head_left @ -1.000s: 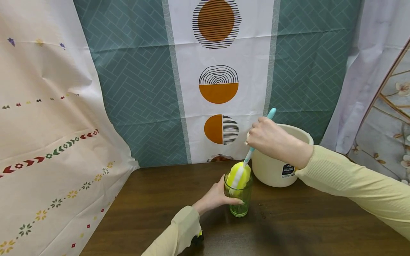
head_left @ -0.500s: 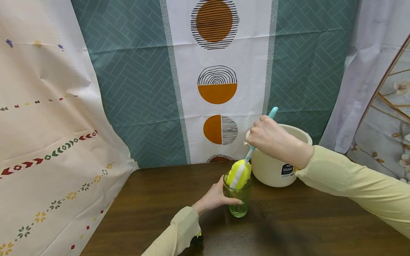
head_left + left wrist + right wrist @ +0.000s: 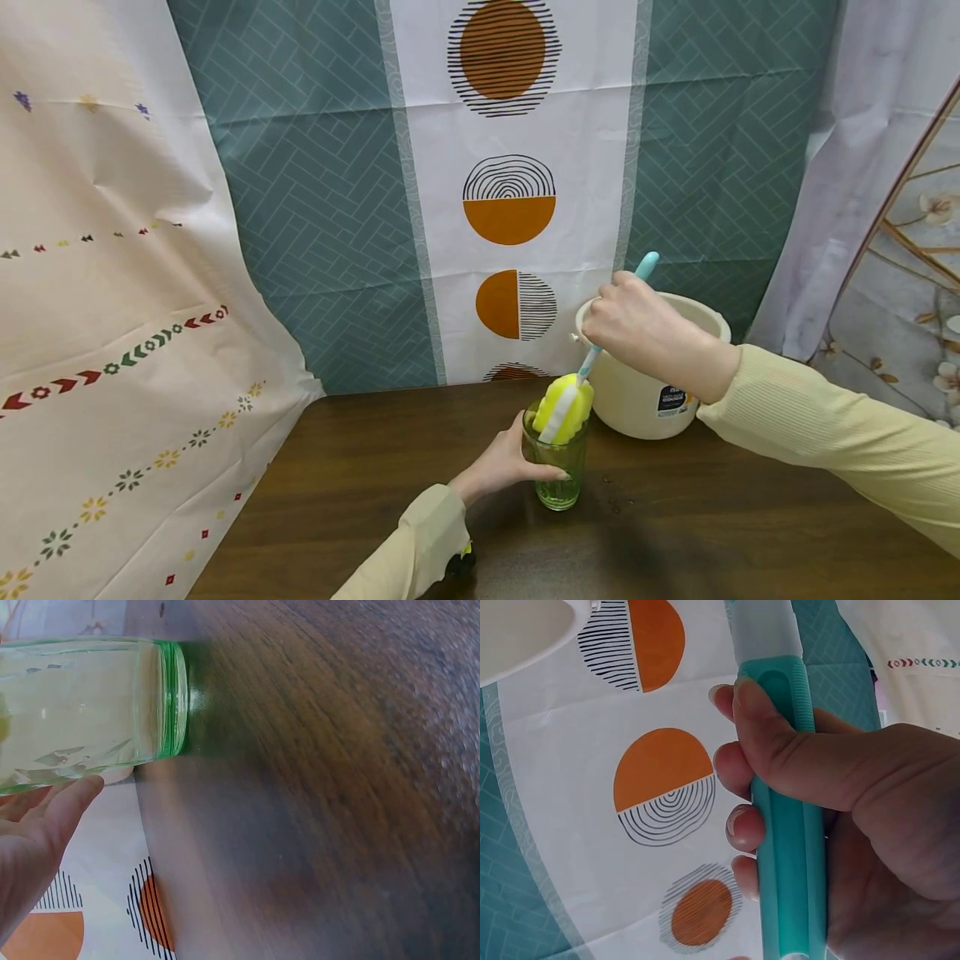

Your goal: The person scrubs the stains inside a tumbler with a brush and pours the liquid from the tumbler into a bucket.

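Observation:
A green drinking glass [image 3: 561, 487] stands upright on the wooden table [image 3: 360, 467], and my left hand [image 3: 510, 458] grips it round the side. In the left wrist view the clear green base of the glass [image 3: 97, 712] sits against the table, with fingers along its wall. My right hand [image 3: 630, 321] wraps round the turquoise handle of a bottle brush [image 3: 787, 847], thumb pressed near the top of the grip. The brush's yellow sponge head [image 3: 573, 408] leans tilted in the glass mouth, its lower end inside and its upper part above the rim.
Behind my right hand stands a cream bucket [image 3: 637, 400] with a dark label. Small water drops [image 3: 617, 504] lie on the table right of the glass. A patterned cloth [image 3: 510, 317] hangs along the table's back edge, and a pale printed cloth [image 3: 150, 375] on the left.
The brush handle has tipped slightly to the right, and its sponge head has shifted a little right and up in the glass mouth. The left hand and the glass stay in place.

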Demonstrator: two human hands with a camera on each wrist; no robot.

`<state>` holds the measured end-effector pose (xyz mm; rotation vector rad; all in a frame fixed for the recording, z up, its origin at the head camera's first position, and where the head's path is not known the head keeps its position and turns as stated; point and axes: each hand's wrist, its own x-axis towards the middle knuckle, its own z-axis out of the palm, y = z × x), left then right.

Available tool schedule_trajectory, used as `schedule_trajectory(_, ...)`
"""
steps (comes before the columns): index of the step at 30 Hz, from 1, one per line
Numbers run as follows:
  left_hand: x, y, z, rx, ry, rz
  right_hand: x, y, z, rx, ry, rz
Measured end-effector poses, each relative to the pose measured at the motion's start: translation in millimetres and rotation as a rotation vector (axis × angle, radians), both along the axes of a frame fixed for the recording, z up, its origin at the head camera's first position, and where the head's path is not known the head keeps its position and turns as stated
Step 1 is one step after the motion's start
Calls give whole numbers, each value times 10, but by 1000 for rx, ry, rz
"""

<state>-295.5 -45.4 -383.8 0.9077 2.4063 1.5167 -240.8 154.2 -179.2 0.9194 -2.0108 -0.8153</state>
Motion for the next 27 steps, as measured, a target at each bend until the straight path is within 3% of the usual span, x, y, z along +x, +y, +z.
schedule_trajectory(6, -76, 1, -101, -1, 12, -3, 32, 14, 14, 7, -8, -6)
schedule_trajectory(14, -80, 2, -95, -22, -7, 14, 58, 39, 47, 26, -18, -12)
schedule_trajectory(27, -91, 4, -98, -36, -4, 8, 48, 45, 56, 2, -85, 62)
